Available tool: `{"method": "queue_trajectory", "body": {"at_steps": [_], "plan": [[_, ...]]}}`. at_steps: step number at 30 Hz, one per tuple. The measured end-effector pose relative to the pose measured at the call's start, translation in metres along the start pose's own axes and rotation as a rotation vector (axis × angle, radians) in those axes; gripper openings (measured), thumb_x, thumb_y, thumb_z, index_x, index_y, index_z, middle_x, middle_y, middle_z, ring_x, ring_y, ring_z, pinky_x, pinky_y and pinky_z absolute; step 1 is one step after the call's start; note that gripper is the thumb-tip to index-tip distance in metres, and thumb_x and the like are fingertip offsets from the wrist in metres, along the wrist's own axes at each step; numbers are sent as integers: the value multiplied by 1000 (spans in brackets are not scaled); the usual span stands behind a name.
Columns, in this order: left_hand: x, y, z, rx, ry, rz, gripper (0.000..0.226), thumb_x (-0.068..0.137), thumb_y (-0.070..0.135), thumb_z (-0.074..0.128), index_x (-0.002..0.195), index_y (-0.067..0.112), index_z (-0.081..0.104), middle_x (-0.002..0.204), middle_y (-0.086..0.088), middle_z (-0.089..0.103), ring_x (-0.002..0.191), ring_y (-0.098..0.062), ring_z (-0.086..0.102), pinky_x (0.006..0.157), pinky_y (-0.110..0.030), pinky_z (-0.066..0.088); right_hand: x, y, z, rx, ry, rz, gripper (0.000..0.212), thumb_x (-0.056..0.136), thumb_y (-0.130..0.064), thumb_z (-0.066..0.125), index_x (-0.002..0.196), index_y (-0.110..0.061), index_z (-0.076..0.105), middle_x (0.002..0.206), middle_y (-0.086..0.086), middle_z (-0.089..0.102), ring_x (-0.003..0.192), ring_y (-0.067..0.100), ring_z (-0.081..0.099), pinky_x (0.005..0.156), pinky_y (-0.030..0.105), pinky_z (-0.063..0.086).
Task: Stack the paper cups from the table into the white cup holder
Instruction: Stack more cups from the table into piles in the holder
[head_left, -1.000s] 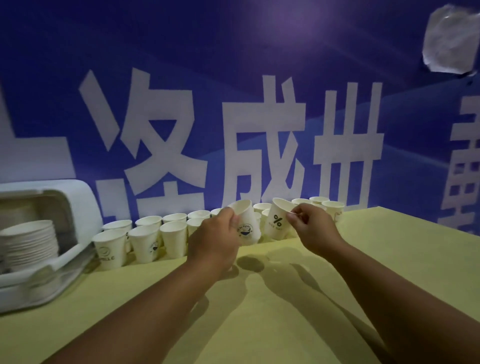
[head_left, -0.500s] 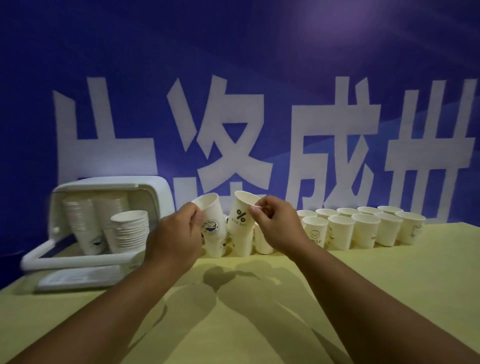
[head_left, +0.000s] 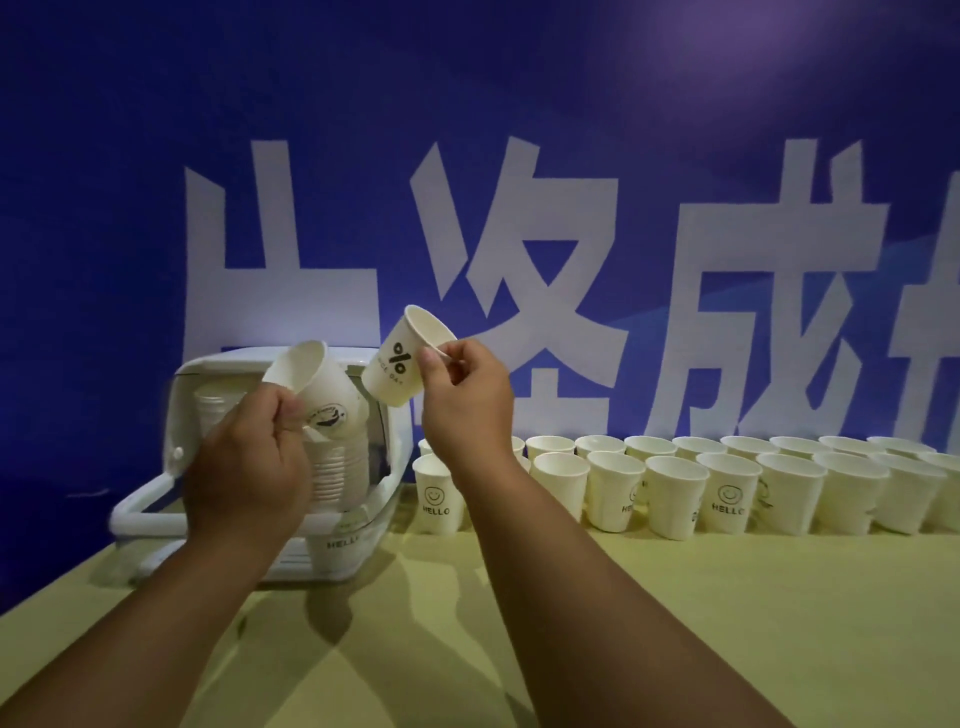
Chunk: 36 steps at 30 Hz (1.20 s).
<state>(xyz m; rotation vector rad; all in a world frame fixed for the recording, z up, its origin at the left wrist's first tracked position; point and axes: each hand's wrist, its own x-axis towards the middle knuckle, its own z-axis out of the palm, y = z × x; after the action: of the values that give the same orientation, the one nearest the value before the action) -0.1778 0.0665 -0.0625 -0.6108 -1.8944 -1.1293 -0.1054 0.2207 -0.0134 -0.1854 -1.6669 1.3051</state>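
Observation:
My left hand (head_left: 249, 467) pinches the rim of a tilted white paper cup (head_left: 319, 389) with a dark round logo, right above a stack of cups (head_left: 335, 467) inside the white cup holder (head_left: 171, 499). My right hand (head_left: 462, 400) pinches the rim of a second paper cup (head_left: 397, 366) printed with a percent sign, held in the air just right of the holder's open lid. Two rows with several loose paper cups (head_left: 727, 488) stand on the yellow table (head_left: 675, 623) along the wall.
A blue banner wall (head_left: 467, 156) with large white characters rises directly behind the table. The holder sits at the table's left end, near the edge. Another dim stack of cups (head_left: 210, 415) stands deeper in the holder.
Both hands have carried their cups left and upward to the holder. The left cup now tilts over the stack inside. My view has swung left, bringing the holder to the centre.

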Motion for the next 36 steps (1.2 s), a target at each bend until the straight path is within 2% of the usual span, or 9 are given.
{"method": "queue_trajectory", "body": {"at_steps": [7, 12, 17, 20, 22, 25, 28, 32, 36], "plan": [[9, -7, -1, 141, -59, -13, 24, 109, 33, 34, 102, 17, 50, 93, -1, 53, 81, -23, 50, 56, -29, 31, 3, 11, 6, -59, -13, -61, 5, 100, -29, 57, 104, -27, 61, 108, -5, 64, 100, 12, 60, 76, 19, 49], [16, -16, 1, 207, -159, -4, 24, 107, 37, 31, 95, 22, 44, 105, -2, 40, 92, -26, 47, 71, -43, 42, 2, 13, 9, -97, -69, -86, 11, 100, -28, 57, 110, -24, 62, 111, -4, 64, 103, 13, 59, 84, 28, 56], [14, -27, 2, 141, -295, 59, 28, 104, 45, 30, 96, 24, 46, 103, 3, 50, 94, -21, 52, 74, -42, 49, 2, 9, 10, -94, -55, -107, 12, 100, -29, 57, 111, -25, 61, 110, -3, 62, 103, 15, 58, 86, 32, 56], [7, -22, 6, 87, -426, 8, 33, 96, 62, 41, 101, 30, 49, 105, 10, 52, 94, -14, 56, 73, -35, 53, -1, 6, 12, -108, -77, -138, 10, 101, -27, 56, 110, -24, 61, 109, -4, 61, 102, 14, 57, 87, 32, 55], [0, -21, 9, 71, -491, -55, 38, 90, 59, 60, 115, 34, 47, 117, 10, 56, 102, -14, 60, 79, -42, 59, -3, 5, 13, -140, -117, -170, 8, 101, -25, 55, 107, -23, 60, 108, -4, 59, 99, 12, 55, 82, 26, 53], [-4, -22, 11, -53, -402, -143, 70, 81, 44, 81, 132, 36, 34, 135, 2, 56, 115, -22, 62, 88, -50, 59, -7, 5, 15, -257, -191, -211, 8, 102, -24, 54, 106, -22, 60, 105, -5, 57, 93, 9, 52, 74, 19, 48], [-5, -22, 11, -107, -310, -131, 88, 78, 32, 87, 139, 38, 25, 144, 0, 53, 118, -20, 59, 94, -48, 56, -10, 8, 19, -362, -272, -221, 11, 102, -24, 54, 110, -21, 61, 108, -3, 60, 95, 12, 54, 73, 20, 46], [-7, -25, 12, -112, -271, -98, 102, 76, 36, 88, 147, 44, 14, 144, -1, 53, 112, -15, 56, 92, -49, 56, -15, 11, 26, -505, -412, -217, 17, 101, -31, 57, 113, -20, 63, 111, 0, 63, 96, 15, 59, 81, 29, 54], [-7, -26, 11, -65, -267, -51, 107, 79, 41, 84, 152, 50, 7, 148, 1, 51, 121, -19, 56, 90, -51, 58, -16, 13, 28, -395, -377, -143, 29, 104, -36, 48, 130, -24, 54, 121, 1, 64, 106, 18, 60, 84, 30, 51]]}}
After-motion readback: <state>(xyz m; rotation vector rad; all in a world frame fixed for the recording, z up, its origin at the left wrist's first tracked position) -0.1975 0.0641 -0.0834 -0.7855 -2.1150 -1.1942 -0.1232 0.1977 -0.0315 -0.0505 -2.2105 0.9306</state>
